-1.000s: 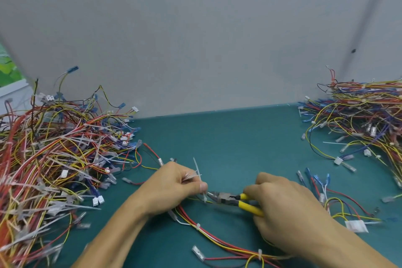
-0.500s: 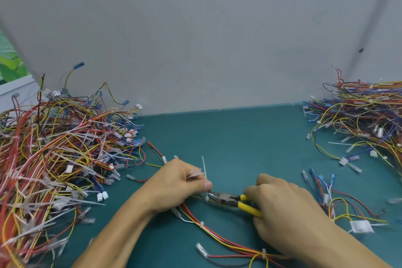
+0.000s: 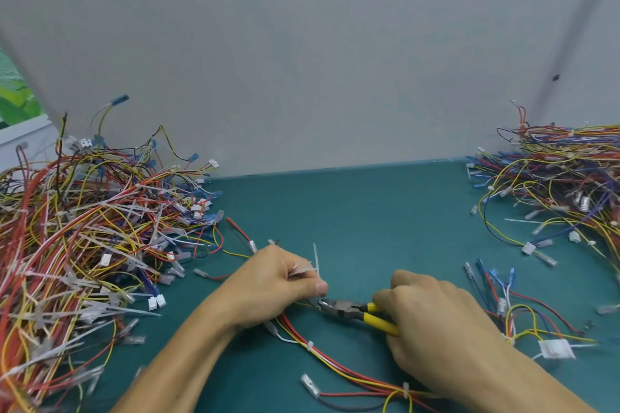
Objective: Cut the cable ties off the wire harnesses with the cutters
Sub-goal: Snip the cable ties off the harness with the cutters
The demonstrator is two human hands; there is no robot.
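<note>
Green mat (image 3: 369,218); little is shifting: left hand (image 3: 275,285) is pinching harness (image 3: 322,356) and ties (image 3: 315,261), right hand (image 3: 436,322) is still gripping cutters (image 3: 342,307); cut looks unfinished.

- Looking forward and down from head height onto the mat (image 3: 369,211).
- Sitting close above the left hand (image 3: 278,285) and right hand (image 3: 432,315), low in mid-frame.
- Facing the wall (image 3: 302,60) across the upper half.
- Taking in the left pile (image 3: 84,245) and right pile (image 3: 563,184) at the side edges, bending straight lines as a wide lens does.
</note>
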